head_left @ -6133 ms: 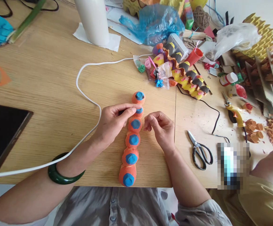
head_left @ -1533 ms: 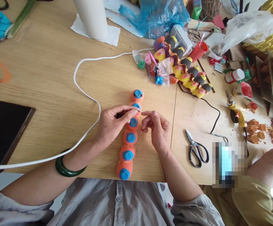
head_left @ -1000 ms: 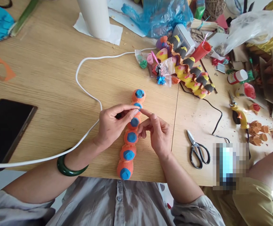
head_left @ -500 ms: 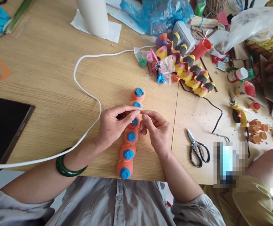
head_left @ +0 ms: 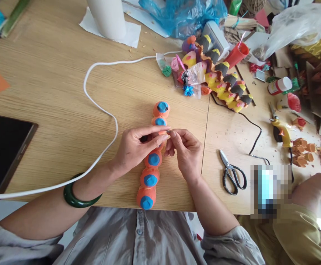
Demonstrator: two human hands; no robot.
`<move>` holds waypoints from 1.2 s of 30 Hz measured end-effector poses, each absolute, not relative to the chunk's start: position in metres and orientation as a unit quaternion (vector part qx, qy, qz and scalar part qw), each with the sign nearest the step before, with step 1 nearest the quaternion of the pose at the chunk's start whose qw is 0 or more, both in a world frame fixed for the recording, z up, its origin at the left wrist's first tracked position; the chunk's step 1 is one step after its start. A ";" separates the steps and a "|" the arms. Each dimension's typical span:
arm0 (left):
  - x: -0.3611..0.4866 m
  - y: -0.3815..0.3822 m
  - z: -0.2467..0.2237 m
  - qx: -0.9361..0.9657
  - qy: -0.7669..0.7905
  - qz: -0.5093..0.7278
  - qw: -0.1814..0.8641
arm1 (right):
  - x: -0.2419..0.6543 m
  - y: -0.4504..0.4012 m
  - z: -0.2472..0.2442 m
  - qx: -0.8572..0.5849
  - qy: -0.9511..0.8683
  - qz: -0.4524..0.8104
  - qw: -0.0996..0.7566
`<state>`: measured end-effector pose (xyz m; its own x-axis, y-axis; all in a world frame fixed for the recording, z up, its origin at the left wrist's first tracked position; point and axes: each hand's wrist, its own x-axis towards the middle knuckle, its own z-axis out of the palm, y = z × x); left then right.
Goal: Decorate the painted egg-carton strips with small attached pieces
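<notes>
An orange caterpillar-like strip of bumps (head_left: 155, 170), each topped by a flat blue patch, lies lengthwise before me; small black marks show on its far end bump. My left hand (head_left: 140, 145) hovers over its middle, thumb and forefinger drawn close together. Something black (head_left: 143, 138) shows in the curl of that hand, mostly hidden. At the left fingertips, my right hand (head_left: 186, 151) pinches with thumb and forefinger around a tiny dark piece (head_left: 169, 131), too small to name. The hands hide part of the strip.
Scissors (head_left: 230, 173) lie at right, near a co-worker's arm (head_left: 309, 195). A white cable (head_left: 85, 81) curves across the left side, beyond a dark phone (head_left: 5, 152). Painted egg-carton strips (head_left: 218, 79), a red cup (head_left: 237, 54) and plastic bags (head_left: 189, 16) crowd the back right.
My left thumb and forefinger have parted slightly at the tips and shifted a little right. The right fingers have moved slightly right too, with the tiny dark piece now showing between the hands.
</notes>
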<state>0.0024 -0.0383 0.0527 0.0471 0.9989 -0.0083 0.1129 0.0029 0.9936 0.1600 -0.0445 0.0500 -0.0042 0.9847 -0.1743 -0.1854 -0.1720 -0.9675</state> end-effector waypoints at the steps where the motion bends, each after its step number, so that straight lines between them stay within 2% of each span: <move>1: 0.003 -0.038 0.053 0.535 0.518 0.461 0.483 | 0.160 -0.044 0.050 -0.500 -0.404 0.583 0.498; 11: 0.003 -0.036 0.054 0.527 0.523 0.472 0.476 | 0.160 -0.046 0.051 -0.494 -0.402 0.603 0.480; 18: 0.003 -0.037 0.052 0.525 0.520 0.442 0.509 | 0.160 -0.045 0.051 -0.499 -0.401 0.597 0.485; 36: 0.002 -0.036 0.054 0.520 0.541 0.463 0.472 | 0.161 -0.044 0.049 -0.487 -0.401 0.633 0.449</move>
<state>0.0022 -0.0361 0.0535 -0.0134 0.9995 -0.0295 0.1250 0.0310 0.9917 0.1606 -0.0441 0.0487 -0.1232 0.9588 -0.2560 -0.1786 -0.2752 -0.9446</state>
